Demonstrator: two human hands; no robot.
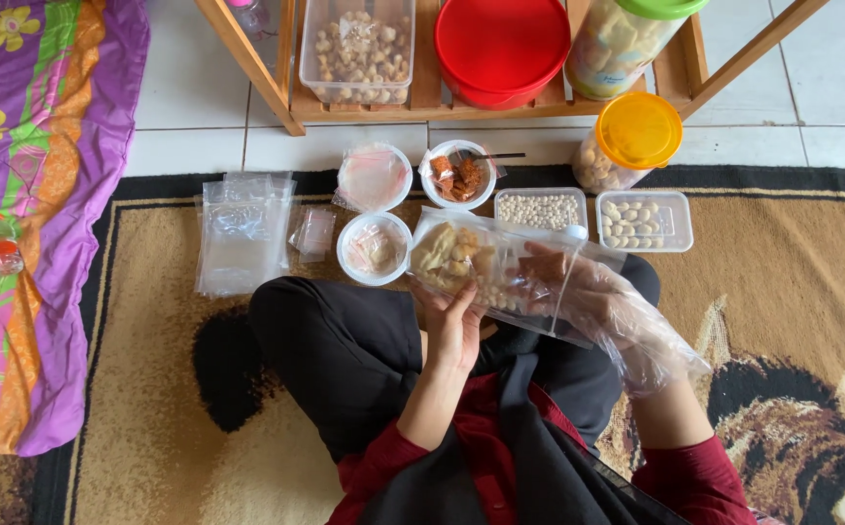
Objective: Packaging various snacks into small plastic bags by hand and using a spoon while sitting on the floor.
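You hold a clear plastic bag of pale snack pieces [485,267] above your lap, just in front of the bowls on the carpet. Your bare left hand [453,326] grips its lower edge from beneath. Your right hand [578,292], in a loose transparent plastic glove, reaches into the bag's open mouth; you cannot tell whether its fingers are closed on anything. Just beyond sit a small white bowl [374,248], a rectangular clear tub of white balls [541,209], and a stack of empty clear bags [244,233].
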